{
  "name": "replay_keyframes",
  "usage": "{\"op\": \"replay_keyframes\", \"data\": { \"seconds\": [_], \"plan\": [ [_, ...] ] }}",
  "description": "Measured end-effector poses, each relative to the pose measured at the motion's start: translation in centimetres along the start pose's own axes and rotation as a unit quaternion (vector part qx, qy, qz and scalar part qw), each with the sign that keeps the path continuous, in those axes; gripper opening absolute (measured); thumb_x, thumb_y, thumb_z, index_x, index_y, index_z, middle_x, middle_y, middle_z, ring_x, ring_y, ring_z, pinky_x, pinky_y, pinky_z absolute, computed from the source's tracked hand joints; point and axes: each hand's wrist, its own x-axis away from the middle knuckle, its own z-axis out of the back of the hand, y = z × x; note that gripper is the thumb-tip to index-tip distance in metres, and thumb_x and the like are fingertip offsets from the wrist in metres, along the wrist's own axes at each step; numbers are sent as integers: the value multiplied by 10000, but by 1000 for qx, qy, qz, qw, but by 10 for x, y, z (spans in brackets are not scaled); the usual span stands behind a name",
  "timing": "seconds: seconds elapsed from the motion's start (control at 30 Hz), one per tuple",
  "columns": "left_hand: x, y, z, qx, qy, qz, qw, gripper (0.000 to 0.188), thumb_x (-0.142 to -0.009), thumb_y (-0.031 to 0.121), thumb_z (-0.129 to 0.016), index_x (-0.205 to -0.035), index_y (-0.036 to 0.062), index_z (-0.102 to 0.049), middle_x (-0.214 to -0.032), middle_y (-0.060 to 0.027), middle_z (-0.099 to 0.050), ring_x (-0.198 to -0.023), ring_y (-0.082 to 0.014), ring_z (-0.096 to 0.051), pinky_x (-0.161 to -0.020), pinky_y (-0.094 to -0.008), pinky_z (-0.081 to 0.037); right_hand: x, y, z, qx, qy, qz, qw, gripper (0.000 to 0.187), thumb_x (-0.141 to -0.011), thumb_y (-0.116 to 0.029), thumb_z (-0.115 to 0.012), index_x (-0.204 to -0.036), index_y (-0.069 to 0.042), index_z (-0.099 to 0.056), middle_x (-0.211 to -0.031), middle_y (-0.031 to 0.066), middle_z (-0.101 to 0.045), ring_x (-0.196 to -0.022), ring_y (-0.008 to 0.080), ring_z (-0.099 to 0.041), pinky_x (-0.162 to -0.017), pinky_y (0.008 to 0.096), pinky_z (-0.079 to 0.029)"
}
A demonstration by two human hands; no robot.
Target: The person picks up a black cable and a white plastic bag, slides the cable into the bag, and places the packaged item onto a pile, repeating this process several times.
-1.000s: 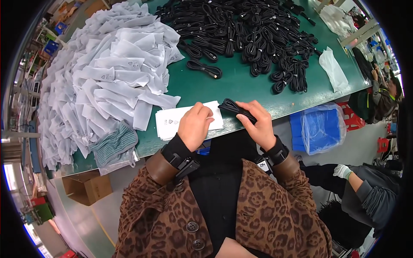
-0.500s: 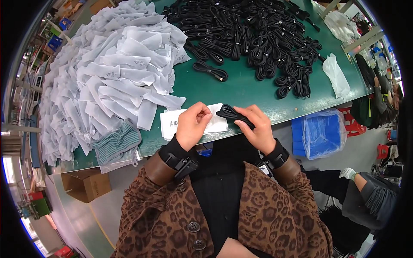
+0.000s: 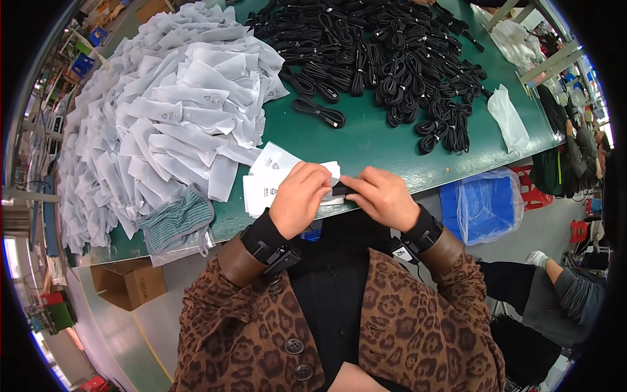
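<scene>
My left hand (image 3: 300, 201) is closed, its fingers pinching a small white bag (image 3: 273, 159) that slants up to the left. My right hand (image 3: 384, 200) is closed on a coiled black cable (image 3: 340, 189), mostly hidden by the fingers. The cable's end meets the bag's mouth between the two hands; how far it sits inside I cannot tell. Beneath my left hand lies a stack of flat white bags (image 3: 256, 196) at the table's near edge. One loose coiled black cable (image 3: 320, 112) rests on the table beyond my hands.
A large heap of filled white bags (image 3: 170, 111) covers the table's left side. Many bundled black cables (image 3: 392, 59) are piled at the far side. A striped cloth (image 3: 175, 219) lies at the near left edge. Below right stands a blue bin (image 3: 460, 209) with a clear liner.
My left hand has drawn a bag up off the stack. My right hand has brought the coiled cable left and down to the bag's mouth.
</scene>
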Motion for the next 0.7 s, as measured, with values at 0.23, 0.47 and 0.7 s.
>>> {"op": "replay_keyframes", "data": {
  "seconds": [0.23, 0.47, 0.7],
  "plan": [
    [-13, 6, 15, -18, 6, -28, 999, 101, -810, -14, -651, -876, 15, -580, -1016, -112, -604, -888, -300, -567, -754, -350, -479, -12, -6, 0, -135, 18, -122, 983, 225, -810, -83, -758, -1013, -44, -670, -881, 94, -568, -765, 244, -597, -674, 306, -498],
    [-31, 14, 40, 114, -21, 96, 989, 82, -858, 42, -662, -886, 9, -592, -1095, -74, -617, -958, -150, -552, -791, -264, -448, -48, -22, 3, -270, 124, -192, 935, 258, -827, -37, -745, -1055, -22, -624, -993, 85, -550, -776, 169, -584, -704, 270, -493],
    [-56, 5, 68, 314, 28, 105, 943, 93, -935, 136, -621, -920, 44, -611, -1102, -44, -613, -853, -90, -529, -749, -236, -436, -82, -17, 11, -329, 141, -57, 932, 344, -851, -33, -718, -1171, -15, -592, -1140, 100, -534, -790, 110, -569, -706, 237, -481]
  ]
}}
